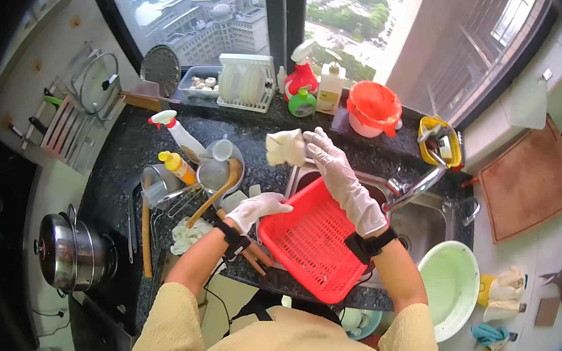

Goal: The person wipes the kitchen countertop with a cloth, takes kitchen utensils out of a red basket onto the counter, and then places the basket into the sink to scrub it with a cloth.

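My right hand (339, 171), in a white glove, is raised above the back of a red plastic basket (315, 240). Its fingers are closed on a crumpled whitish cloth (286, 147) that hangs over the counter behind the sink. My left hand (261, 210), also gloved, is at the basket's left rim with its thumb pointing toward it; the fingers seem to hold that rim. The basket looks empty and lies tilted over the sink (418, 226), hiding part of it.
Left of the basket stand a metal pot (220, 170), a yellow bottle (178, 167) and a spray bottle (180, 136). A dish rack (246, 82) and a red bucket (372, 108) line the window ledge. A green basin (447, 290) is at the right, near the faucet (418, 187).
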The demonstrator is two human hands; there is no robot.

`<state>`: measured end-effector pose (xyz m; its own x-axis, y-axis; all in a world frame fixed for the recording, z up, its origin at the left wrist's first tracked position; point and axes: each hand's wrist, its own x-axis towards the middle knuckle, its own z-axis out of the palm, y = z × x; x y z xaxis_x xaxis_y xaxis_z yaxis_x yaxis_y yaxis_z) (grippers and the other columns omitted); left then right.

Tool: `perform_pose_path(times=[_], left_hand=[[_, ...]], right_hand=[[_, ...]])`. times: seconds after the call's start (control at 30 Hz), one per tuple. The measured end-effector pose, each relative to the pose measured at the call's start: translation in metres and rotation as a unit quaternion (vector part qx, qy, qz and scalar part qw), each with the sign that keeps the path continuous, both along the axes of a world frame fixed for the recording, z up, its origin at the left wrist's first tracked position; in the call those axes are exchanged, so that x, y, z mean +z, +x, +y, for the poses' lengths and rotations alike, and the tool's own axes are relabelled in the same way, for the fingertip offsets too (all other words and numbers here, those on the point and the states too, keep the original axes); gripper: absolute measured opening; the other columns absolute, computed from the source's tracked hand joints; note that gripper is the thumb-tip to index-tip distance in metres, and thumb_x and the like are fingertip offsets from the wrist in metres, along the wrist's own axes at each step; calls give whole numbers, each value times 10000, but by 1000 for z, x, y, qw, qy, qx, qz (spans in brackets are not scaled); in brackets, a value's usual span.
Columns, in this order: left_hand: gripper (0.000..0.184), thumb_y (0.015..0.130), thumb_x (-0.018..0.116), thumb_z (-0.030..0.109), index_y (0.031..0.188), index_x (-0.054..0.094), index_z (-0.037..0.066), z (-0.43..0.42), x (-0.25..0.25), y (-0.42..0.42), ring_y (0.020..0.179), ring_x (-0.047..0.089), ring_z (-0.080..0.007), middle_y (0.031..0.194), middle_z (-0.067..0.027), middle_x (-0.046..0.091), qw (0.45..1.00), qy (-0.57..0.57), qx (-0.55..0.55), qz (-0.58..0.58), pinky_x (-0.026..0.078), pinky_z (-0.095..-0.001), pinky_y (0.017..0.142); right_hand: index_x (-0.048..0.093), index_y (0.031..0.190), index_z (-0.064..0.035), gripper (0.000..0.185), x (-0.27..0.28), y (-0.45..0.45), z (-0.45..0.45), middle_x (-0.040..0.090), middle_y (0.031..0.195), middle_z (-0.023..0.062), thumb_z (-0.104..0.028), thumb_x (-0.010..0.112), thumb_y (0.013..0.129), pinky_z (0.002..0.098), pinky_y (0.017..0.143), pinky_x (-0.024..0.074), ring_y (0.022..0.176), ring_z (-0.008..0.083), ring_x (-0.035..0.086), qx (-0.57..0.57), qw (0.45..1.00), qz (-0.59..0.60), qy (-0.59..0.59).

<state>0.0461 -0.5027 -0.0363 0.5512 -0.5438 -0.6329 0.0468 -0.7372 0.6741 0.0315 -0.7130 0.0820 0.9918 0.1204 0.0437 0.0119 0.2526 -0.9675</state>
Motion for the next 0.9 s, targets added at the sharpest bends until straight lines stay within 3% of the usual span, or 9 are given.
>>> perform_pose_path(times=[0.1,0.23,0.3,0.37,0.43,0.53,0.63,0.7,0.9], left_hand=[[519,880,597,381,1220,564,-10,14,28,-16,1108,587,-263,1185,-144,628,999,7,20,-38,451,-370,932],[619,859,632,395,1309,457,7,37,47,-60,1066,604,-287,1159,-237,611,963,-55,226,-134,482,-377,870],[659,856,646,398,1340,415,14,59,11,-90,1077,595,-271,1181,-227,588,916,-95,337,-194,488,-356,853],[578,874,666,370,1273,450,12,68,-15,-129,1079,580,-262,1222,-154,536,893,-129,430,-21,494,-379,869],[559,873,680,367,1253,448,28,47,14,-171,1051,582,-235,1151,-118,552,861,-160,450,176,514,-366,827],[505,896,647,373,1238,475,44,25,14,-191,1025,588,-263,1191,-98,559,818,-188,403,366,499,-415,873],[509,896,642,400,1234,487,53,-3,10,-200,1095,560,-263,1180,-109,569,825,-185,386,368,501,-378,854],[371,912,627,295,1180,525,59,-20,12,-205,1032,611,-253,1146,-102,622,806,-201,438,343,506,-413,867],[290,869,661,190,1105,571,49,-15,42,-194,916,658,-218,1061,-92,654,830,-227,478,177,539,-400,827]], right_hand=[[621,1181,-43,311,3,-43,-27,574,1288,106,-220,589,928,290,1025,358,1271,200,456,42,996,56,-60],[617,1143,-25,313,-32,-128,-78,619,1182,112,-252,574,933,314,984,429,1118,219,580,-27,960,78,-268],[600,1154,-33,379,-77,-174,-96,578,1224,143,-280,638,868,369,1021,404,1178,297,525,-140,869,41,-472],[490,1285,-50,584,-137,-219,-107,467,1334,219,-345,681,819,444,1072,325,1276,353,409,-254,767,116,-578],[459,1301,-48,582,-163,-246,-101,530,1260,221,-274,681,812,429,1018,387,1197,337,495,-313,752,217,-539],[458,1287,-43,545,-185,-254,-90,588,1184,204,-184,660,801,415,921,464,1074,325,590,-371,874,258,-182],[456,1270,-38,503,-196,-253,-90,633,1105,179,-106,619,799,399,835,508,952,307,645,-354,867,283,-205],[465,1253,-33,476,-142,-243,-69,650,1064,153,-72,604,800,395,835,508,937,272,646,-361,836,324,-258],[461,1285,19,502,-155,-265,-58,646,1079,107,-300,588,918,376,843,493,913,241,641,-319,905,266,-93]])
